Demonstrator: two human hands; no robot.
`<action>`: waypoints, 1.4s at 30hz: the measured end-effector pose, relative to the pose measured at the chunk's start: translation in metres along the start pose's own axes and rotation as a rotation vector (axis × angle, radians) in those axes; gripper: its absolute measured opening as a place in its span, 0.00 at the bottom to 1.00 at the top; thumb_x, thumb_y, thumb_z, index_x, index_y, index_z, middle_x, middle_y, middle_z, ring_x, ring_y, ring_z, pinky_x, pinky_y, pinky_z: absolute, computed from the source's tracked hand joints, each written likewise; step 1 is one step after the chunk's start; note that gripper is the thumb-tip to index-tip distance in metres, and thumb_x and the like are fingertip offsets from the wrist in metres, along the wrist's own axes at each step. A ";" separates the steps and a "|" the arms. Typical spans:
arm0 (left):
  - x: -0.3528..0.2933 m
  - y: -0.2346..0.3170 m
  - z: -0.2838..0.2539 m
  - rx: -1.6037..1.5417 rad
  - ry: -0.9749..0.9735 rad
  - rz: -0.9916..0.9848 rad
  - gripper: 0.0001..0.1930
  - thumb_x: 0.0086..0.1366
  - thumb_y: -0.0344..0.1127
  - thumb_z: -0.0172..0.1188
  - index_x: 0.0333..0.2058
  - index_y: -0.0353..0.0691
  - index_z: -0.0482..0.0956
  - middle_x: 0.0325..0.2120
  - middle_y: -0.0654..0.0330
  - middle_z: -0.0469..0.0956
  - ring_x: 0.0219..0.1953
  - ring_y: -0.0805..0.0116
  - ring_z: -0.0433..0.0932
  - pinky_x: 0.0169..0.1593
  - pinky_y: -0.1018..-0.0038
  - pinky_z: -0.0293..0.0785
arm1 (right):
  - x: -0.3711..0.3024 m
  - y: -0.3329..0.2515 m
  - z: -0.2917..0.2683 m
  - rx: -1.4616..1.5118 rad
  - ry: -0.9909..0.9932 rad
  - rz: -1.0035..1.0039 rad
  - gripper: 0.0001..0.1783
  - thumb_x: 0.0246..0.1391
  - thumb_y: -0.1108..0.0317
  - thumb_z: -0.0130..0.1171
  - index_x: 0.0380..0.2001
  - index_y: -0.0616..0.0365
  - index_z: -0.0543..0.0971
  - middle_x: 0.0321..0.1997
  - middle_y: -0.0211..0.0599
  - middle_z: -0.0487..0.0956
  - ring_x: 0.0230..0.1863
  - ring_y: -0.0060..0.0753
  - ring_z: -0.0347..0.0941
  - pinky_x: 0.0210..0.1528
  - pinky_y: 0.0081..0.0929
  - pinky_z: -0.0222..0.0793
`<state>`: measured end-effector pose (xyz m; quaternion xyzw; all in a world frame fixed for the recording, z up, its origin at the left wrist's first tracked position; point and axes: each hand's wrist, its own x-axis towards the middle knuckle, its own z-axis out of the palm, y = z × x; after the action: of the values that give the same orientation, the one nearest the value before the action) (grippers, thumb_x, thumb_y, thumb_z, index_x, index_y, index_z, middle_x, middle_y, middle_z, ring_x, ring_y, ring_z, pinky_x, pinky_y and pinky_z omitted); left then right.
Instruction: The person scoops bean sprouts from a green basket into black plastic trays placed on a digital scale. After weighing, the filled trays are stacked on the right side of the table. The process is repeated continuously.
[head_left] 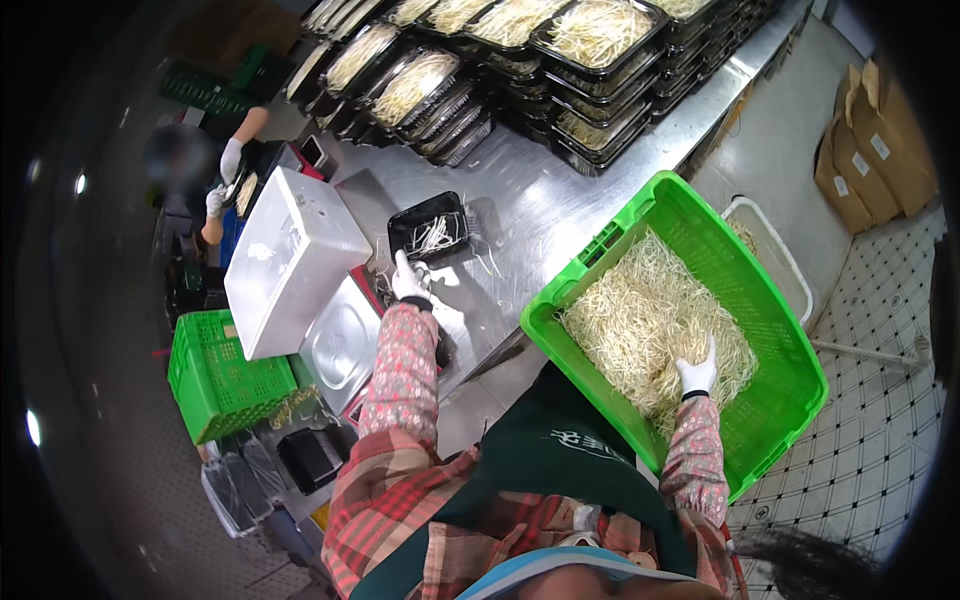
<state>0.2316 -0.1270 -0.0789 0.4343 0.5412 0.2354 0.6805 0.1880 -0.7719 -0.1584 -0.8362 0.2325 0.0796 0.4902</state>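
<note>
My left hand (410, 281), in a white glove, grips the near edge of a black plastic tray (401, 231) on the steel table. A small amount of bean sprouts lies in that tray, with a few strands on the metal beside it. To the right, my gloved right hand (697, 372) is sunk into a large heap of bean sprouts (640, 305) inside a bright green crate (765, 290). Its thumb stands out, while its other fingers curl into the sprouts and are partly hidden.
Stacks of filled black trays (597, 85) stand at the table's far side. Left of my forearm are a scale with a silver plate (345, 345), a white box (290, 255) and a green basket (225, 375). A co-worker (235, 160) handles a tray at far left. Paper bags (870, 150) stand far right.
</note>
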 end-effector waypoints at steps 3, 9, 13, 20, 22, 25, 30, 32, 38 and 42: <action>0.021 -0.012 0.013 -0.003 0.201 0.068 0.17 0.57 0.43 0.71 0.34 0.40 0.74 0.26 0.59 0.77 0.23 0.65 0.75 0.23 0.64 0.72 | -0.019 -0.009 -0.019 -0.457 -0.155 0.144 0.62 0.28 0.64 0.76 0.70 0.49 0.56 0.50 0.52 0.80 0.51 0.48 0.78 0.57 0.36 0.71; -0.080 0.007 0.040 -0.182 0.242 0.138 0.11 0.52 0.29 0.54 0.34 0.29 0.75 0.29 0.53 0.76 0.29 0.61 0.75 0.34 0.64 0.72 | -0.026 -0.090 -0.057 -0.139 -0.160 -0.218 0.58 0.30 0.67 0.73 0.69 0.51 0.58 0.49 0.49 0.81 0.49 0.43 0.79 0.56 0.33 0.72; -0.098 0.000 -0.003 -0.330 0.223 0.400 0.09 0.54 0.23 0.51 0.35 0.30 0.75 0.31 0.57 0.75 0.30 0.64 0.73 0.38 0.69 0.71 | -0.039 -0.205 -0.055 -0.112 -0.320 -0.619 0.53 0.29 0.69 0.72 0.65 0.56 0.63 0.52 0.49 0.79 0.50 0.42 0.78 0.56 0.31 0.72; -0.226 0.019 -0.005 -0.231 -0.028 0.860 0.29 0.59 0.14 0.44 0.60 0.37 0.63 0.60 0.52 0.65 0.61 0.59 0.65 0.67 0.64 0.57 | -0.122 -0.375 0.030 -0.409 -0.356 -1.331 0.34 0.33 0.65 0.69 0.50 0.59 0.74 0.44 0.48 0.80 0.46 0.51 0.77 0.51 0.40 0.73; -0.264 0.032 -0.011 0.006 0.004 1.115 0.32 0.60 0.16 0.50 0.64 0.37 0.58 0.62 0.50 0.63 0.65 0.57 0.61 0.69 0.64 0.53 | -0.143 -0.402 0.079 -0.565 -0.379 -1.463 0.22 0.35 0.67 0.66 0.39 0.60 0.77 0.36 0.48 0.81 0.40 0.51 0.78 0.44 0.42 0.74; -0.293 0.057 -0.047 0.517 0.132 1.338 0.36 0.59 0.21 0.56 0.67 0.38 0.57 0.67 0.46 0.56 0.71 0.51 0.51 0.72 0.61 0.44 | -0.198 -0.436 0.144 -0.861 -0.433 -1.624 0.14 0.35 0.69 0.64 0.30 0.59 0.77 0.30 0.48 0.80 0.34 0.49 0.79 0.39 0.42 0.75; -0.216 0.061 -0.132 0.227 -0.111 1.065 0.25 0.73 0.34 0.45 0.67 0.39 0.59 0.68 0.52 0.56 0.70 0.55 0.53 0.71 0.63 0.47 | -0.307 -0.470 0.233 -0.650 -0.599 -1.855 0.15 0.37 0.72 0.62 0.33 0.62 0.76 0.33 0.50 0.80 0.37 0.50 0.78 0.39 0.42 0.74; -0.191 0.068 -0.180 0.015 -0.188 0.792 0.26 0.76 0.43 0.44 0.67 0.37 0.57 0.66 0.53 0.60 0.66 0.62 0.60 0.68 0.68 0.54 | -0.333 -0.470 0.287 -0.681 -0.681 -1.890 0.15 0.37 0.72 0.62 0.34 0.61 0.76 0.34 0.48 0.80 0.38 0.49 0.78 0.41 0.41 0.74; -0.109 0.065 -0.277 0.353 0.091 0.814 0.33 0.73 0.47 0.48 0.69 0.36 0.50 0.65 0.49 0.60 0.66 0.56 0.59 0.68 0.65 0.54 | -0.389 -0.454 0.410 -0.802 -0.856 -2.018 0.18 0.36 0.69 0.64 0.35 0.61 0.76 0.34 0.47 0.80 0.40 0.49 0.78 0.42 0.40 0.74; -0.116 0.116 -0.307 0.905 0.017 1.161 0.35 0.69 0.45 0.51 0.69 0.39 0.50 0.64 0.45 0.61 0.66 0.49 0.61 0.68 0.61 0.54 | -0.387 -0.411 0.461 -0.710 -0.889 -1.990 0.20 0.37 0.65 0.64 0.36 0.62 0.77 0.32 0.48 0.80 0.38 0.50 0.77 0.42 0.42 0.73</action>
<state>-0.0755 -0.0560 0.0702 0.8876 0.2735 0.3147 0.1960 0.0832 -0.0876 0.0702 -0.6387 -0.7614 0.0060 0.1109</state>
